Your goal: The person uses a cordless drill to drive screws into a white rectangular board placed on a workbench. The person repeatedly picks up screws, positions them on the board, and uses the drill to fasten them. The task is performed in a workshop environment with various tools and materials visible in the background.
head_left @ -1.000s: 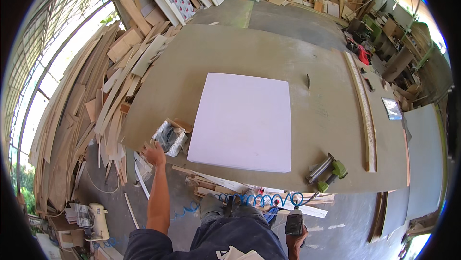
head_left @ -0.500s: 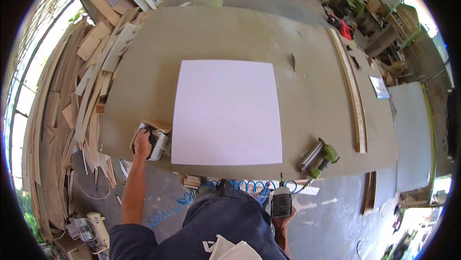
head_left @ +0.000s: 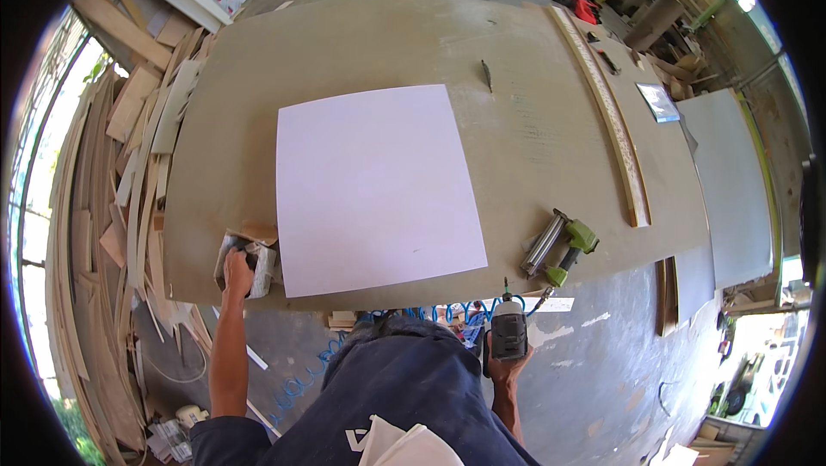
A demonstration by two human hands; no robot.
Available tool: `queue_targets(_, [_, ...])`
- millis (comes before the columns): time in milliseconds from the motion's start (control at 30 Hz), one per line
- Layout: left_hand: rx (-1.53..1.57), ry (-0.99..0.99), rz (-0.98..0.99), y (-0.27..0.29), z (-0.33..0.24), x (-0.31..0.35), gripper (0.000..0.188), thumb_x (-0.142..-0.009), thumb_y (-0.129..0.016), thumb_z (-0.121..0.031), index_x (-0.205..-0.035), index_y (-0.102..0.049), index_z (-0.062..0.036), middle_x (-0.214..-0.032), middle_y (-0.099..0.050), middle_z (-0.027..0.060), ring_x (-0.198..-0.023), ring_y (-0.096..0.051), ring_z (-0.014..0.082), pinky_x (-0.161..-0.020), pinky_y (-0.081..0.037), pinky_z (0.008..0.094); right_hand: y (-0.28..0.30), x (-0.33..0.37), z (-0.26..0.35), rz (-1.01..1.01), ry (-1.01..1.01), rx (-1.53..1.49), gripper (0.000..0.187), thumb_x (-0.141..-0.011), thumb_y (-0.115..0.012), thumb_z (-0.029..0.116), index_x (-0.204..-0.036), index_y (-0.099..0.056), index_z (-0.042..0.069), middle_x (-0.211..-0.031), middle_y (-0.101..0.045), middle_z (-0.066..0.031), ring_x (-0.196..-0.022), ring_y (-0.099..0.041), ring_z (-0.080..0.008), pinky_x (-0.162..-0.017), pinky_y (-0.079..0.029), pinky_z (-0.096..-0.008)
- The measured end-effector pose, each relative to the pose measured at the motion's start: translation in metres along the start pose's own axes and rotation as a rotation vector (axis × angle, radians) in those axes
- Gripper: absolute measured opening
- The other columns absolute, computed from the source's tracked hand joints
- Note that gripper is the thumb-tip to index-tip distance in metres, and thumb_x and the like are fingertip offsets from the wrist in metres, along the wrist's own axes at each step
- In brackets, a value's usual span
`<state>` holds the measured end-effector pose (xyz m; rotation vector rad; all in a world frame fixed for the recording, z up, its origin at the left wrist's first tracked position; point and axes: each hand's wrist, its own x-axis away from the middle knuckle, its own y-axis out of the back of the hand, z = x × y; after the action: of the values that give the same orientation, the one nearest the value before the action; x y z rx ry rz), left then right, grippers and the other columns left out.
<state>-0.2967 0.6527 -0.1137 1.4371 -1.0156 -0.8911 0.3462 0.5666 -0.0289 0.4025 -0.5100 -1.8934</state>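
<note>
Left hand: placed in small open whitish box on olive-brown bench; fingers hidden, state cannot be told.
White rectangular panel: laid flat near bench's front edge.
Right hand: fingers wrapped around black-and-grey power drill.
Green nail gun: set on bench.

Gap on bench between white panel and green nail gun; box walls flank left hand.
</note>
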Motion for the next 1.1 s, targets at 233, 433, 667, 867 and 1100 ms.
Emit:
queue_targets(233, [0.025, 0.087, 0.147, 0.029, -0.04, -0.013, 0.016, -0.078, -0.063, 0.002, -0.09, -0.073, 0.005, -0.107, -0.069, 0.0294, -0.104, -0.066, 0.0474, -0.088, -0.054, 0.0518, 0.006, -0.012, 0.024, 0.005, -0.008, -0.02, 0.02, -0.079, -0.084, 0.014, -0.086, -0.069, 0.001, -0.074, -0.07, -0.0047, -0.064, -0.063, -0.0147, -0.063, -0.052, -0.0346])
queue_targets(433, [-0.07, 0.037, 0.124, 0.012, -0.023, -0.017, 0.018, -0.079, -0.063, 0.003, -0.094, -0.072, 0.005, -0.101, -0.068, 0.0319, -0.105, -0.065, 0.0483, -0.088, -0.053, 0.0534, 0.002, -0.002, 0.006, 0.002, 0.018, -0.068, 0.02, -0.081, -0.082, 0.013, -0.092, -0.071, 0.0, -0.079, -0.071, -0.0053, -0.07, -0.065, -0.0162, -0.067, -0.054, -0.0352])
queue_targets(667, [0.175, -0.038, -0.082, 0.009, -0.012, -0.013, 0.022, -0.079, -0.062, 0.005, -0.096, -0.074, 0.0023, -0.098, -0.071, 0.0275, -0.1, -0.065, 0.0454, -0.089, -0.05, 0.052, 0.007, 0.005, 0.017, -0.048, -0.132, -0.115, 0.026, -0.08, -0.084, 0.013, -0.096, -0.069, 0.0, -0.085, -0.071, -0.0072, -0.074, -0.065, -0.0185, -0.072, -0.054, -0.0361])
queue_targets(867, [0.426, 0.268, -0.334, 0.01, 0.006, -0.01, 0.016, -0.086, -0.071, 0.001, -0.1, -0.077, -0.0018, -0.09, -0.075, 0.0168, -0.083, -0.07, 0.0312, -0.077, -0.053, 0.0433, 0.003, 0.007, 0.014, -0.115, -0.219, -0.074, 0.027, -0.083, -0.083, 0.017, -0.096, -0.066, 0.0, -0.089, -0.068, -0.0086, -0.078, -0.065, -0.0208, -0.076, -0.054, -0.0384])
queue_targets(1100, [1.372, 0.295, -0.294, 0.051, -0.119, -0.023, 0.025, -0.092, -0.076, -0.01, -0.113, -0.074, 0.0033, -0.102, -0.074, 0.0069, -0.086, -0.068, 0.0136, -0.072, -0.055, 0.0272, -0.003, 0.003, -0.021, -0.186, -0.156, -0.09, 0.019, -0.082, -0.081, 0.012, -0.088, -0.066, 0.002, -0.076, -0.065, -0.0039, -0.067, -0.06, -0.0165, -0.063, -0.051, -0.0351])
